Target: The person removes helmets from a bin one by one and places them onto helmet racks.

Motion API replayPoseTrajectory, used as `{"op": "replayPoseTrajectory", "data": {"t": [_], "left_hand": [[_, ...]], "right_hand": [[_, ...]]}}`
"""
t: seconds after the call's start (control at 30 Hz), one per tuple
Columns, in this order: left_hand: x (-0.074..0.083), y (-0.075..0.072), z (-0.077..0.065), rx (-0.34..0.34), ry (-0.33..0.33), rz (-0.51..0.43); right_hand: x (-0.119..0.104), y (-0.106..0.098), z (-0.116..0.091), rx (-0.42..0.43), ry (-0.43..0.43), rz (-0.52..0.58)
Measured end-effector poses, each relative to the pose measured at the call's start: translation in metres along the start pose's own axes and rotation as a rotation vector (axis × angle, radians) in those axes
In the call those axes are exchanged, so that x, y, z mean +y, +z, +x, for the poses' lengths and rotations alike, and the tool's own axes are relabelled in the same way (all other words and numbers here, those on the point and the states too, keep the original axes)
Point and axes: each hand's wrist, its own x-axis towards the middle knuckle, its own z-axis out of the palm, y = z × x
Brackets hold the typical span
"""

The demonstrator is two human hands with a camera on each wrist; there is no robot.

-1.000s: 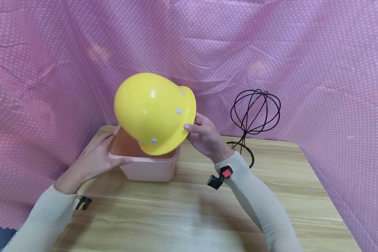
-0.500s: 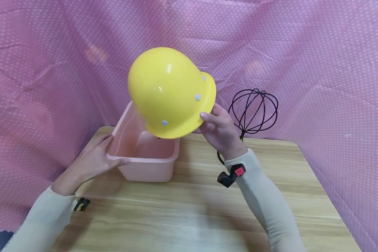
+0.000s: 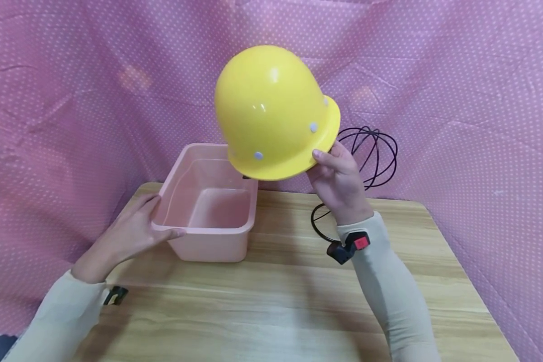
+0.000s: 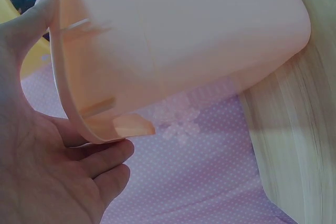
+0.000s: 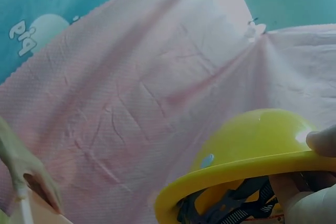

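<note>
The helmet (image 3: 271, 110) is up in the air, apart from the bin (image 3: 212, 246) and off the table (image 3: 253, 311), so the lifting part of the work looks done, while setting it down anywhere is not. It hangs crown up and tilted, overlapping the bin's far right corner in the head view; whether it is directly over the bin, I cannot tell. The right hand (image 3: 339, 181) has it by the brim in a closed pinch, thumb on top and fingers underneath, near the straps (image 5: 247, 203) inside. The left hand (image 3: 128, 234) spreads wide across the bin's near left corner, thumb along the front rim and fingers round the side, holding it; the bin stands upright on the table. Behind the right hand is the wire stand (image 3: 376, 156), which neither hand holds; its ring rests on the table. From these pictures, I judge the work to be midway: the helmet is raised and under control, but its placing, whether in the bin, on the stand or elsewhere, remains undone.
</note>
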Motion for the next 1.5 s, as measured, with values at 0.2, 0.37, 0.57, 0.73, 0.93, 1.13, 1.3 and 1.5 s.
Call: {"op": "replayPoseTrajectory", "data": {"t": [0.2,0.37,0.57,0.73,0.93,1.13,1.3,1.5], "left_hand": [[0.001,-0.001,0.0,-0.026,-0.013,0.016],[-0.001,0.001,0.0,0.018,0.022,-0.018],[-0.001,0.0,0.0,0.016,0.026,-0.019],[0.0,-0.002,0.0,-0.002,0.005,-0.009],[0.001,-0.002,0.001,-0.002,0.013,-0.015],[0.001,-0.002,0.002,-0.005,0.021,-0.019],[-0.001,-0.001,0.003,0.022,0.05,-0.029],[-0.003,-0.001,0.002,0.015,0.05,-0.035]], "right_hand": [[-0.013,-0.005,-0.001,0.009,-0.049,0.051],[-0.024,-0.009,-0.002,0.007,-0.09,0.075],[-0.036,-0.019,-0.003,0.05,-0.15,0.061],[-0.046,-0.027,-0.004,0.083,-0.188,0.121],[-0.057,-0.037,-0.008,0.13,-0.239,0.129],[-0.067,-0.046,-0.015,0.162,-0.294,0.159],[-0.074,-0.052,-0.021,0.194,-0.332,0.23],[-0.078,-0.06,-0.03,0.2,-0.364,0.261]]}}
